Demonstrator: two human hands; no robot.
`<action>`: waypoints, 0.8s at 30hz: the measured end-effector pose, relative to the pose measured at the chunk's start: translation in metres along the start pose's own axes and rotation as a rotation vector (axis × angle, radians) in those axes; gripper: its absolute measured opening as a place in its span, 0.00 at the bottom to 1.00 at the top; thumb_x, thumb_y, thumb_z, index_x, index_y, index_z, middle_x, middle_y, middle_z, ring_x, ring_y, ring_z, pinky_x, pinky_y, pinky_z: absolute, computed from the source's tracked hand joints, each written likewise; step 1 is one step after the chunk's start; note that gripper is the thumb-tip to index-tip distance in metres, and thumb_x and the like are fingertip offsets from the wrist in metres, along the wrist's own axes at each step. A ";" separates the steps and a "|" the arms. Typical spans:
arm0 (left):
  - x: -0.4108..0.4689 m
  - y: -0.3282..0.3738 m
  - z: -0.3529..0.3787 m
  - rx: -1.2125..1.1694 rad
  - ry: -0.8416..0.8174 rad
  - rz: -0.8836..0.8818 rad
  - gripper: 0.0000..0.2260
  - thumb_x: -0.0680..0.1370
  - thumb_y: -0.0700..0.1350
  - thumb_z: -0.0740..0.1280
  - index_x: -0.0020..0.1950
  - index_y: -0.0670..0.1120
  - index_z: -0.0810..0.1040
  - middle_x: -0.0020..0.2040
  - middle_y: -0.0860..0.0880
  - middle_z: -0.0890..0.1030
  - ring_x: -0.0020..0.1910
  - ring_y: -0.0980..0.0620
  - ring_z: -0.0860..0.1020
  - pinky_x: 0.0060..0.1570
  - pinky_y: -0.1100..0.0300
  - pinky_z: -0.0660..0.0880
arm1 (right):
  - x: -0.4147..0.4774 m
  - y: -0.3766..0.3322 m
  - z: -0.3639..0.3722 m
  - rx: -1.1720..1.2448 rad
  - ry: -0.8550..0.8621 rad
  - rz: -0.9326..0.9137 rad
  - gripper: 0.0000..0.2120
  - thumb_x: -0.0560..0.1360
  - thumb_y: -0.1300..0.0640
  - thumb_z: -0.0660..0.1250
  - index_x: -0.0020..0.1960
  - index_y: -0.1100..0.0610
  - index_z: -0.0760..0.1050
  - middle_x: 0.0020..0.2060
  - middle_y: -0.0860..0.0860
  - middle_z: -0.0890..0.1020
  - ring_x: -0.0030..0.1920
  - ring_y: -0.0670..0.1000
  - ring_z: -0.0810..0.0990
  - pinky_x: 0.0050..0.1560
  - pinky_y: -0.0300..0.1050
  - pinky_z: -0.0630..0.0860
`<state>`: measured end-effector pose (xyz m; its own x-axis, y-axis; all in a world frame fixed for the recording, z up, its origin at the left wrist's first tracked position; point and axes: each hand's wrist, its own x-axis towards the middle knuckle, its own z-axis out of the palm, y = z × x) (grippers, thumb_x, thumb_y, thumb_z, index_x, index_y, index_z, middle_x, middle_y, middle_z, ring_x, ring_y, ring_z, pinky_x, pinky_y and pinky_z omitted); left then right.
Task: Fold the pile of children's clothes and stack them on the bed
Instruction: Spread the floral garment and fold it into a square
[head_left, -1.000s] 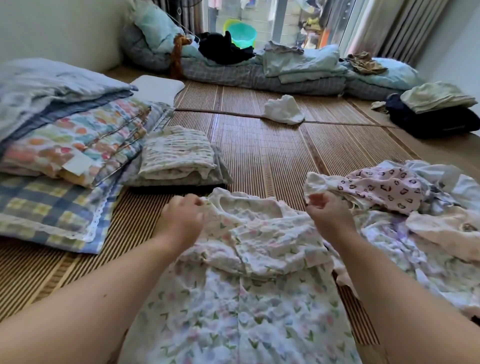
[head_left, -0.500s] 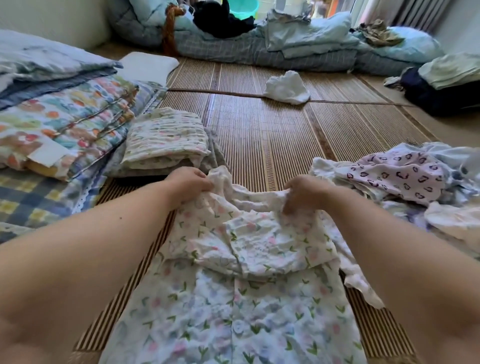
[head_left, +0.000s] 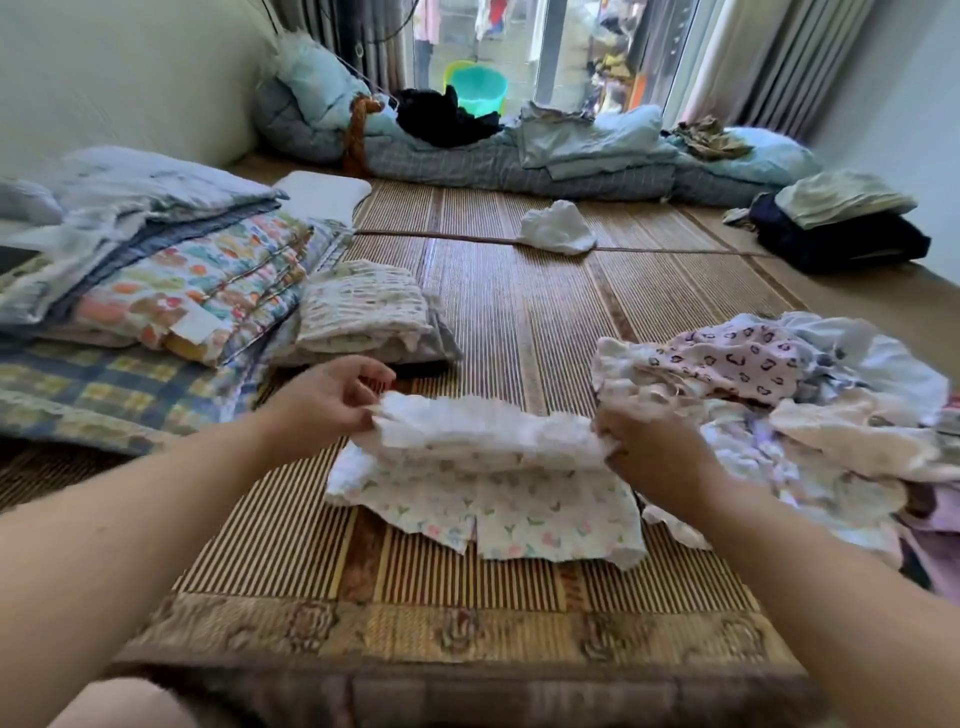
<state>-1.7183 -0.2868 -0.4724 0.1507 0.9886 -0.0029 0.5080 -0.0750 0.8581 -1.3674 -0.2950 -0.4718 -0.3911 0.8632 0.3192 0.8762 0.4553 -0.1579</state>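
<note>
The top (head_left: 483, 467) is lying near on the mat (head_left: 519, 312), its far half doubling over toward the hem, with the left hand (head_left: 327, 400) and right hand (head_left: 654, 452) pinching the fold's ends, probably so it lands square (cloth is hiding the right fingertips, and the unfolded pile (head_left: 779, 389) is running off the right edge).

Folded quilts (head_left: 171, 270) sit stacked at the left edge of the mat (head_left: 519, 322). Rolled bedding (head_left: 519, 161) lines its far edge, with a teal bucket (head_left: 478, 93) behind.
</note>
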 end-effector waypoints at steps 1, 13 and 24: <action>-0.012 -0.008 0.006 0.121 -0.076 -0.026 0.19 0.73 0.33 0.70 0.50 0.58 0.76 0.39 0.54 0.81 0.38 0.57 0.78 0.46 0.58 0.75 | -0.017 -0.006 0.005 0.035 -0.151 0.076 0.07 0.68 0.62 0.64 0.45 0.54 0.75 0.41 0.54 0.81 0.41 0.58 0.80 0.36 0.48 0.73; -0.060 -0.012 0.047 1.075 -0.367 -0.206 0.29 0.75 0.38 0.56 0.74 0.60 0.61 0.70 0.54 0.70 0.68 0.49 0.67 0.66 0.46 0.66 | -0.057 -0.072 0.049 0.283 -0.601 0.531 0.31 0.76 0.31 0.49 0.73 0.45 0.63 0.75 0.51 0.63 0.74 0.56 0.62 0.71 0.63 0.60; -0.120 0.043 0.093 0.961 -0.696 0.029 0.24 0.76 0.54 0.59 0.73 0.60 0.65 0.69 0.52 0.73 0.70 0.51 0.64 0.69 0.47 0.58 | 0.003 -0.036 0.061 -0.146 -0.723 0.357 0.22 0.79 0.49 0.57 0.73 0.39 0.62 0.78 0.50 0.52 0.77 0.61 0.42 0.73 0.69 0.43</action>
<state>-1.6356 -0.4208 -0.4824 0.4502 0.7235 -0.5234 0.8805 -0.4570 0.1257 -1.4171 -0.2955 -0.5223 -0.1233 0.9005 -0.4170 0.9906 0.1369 0.0028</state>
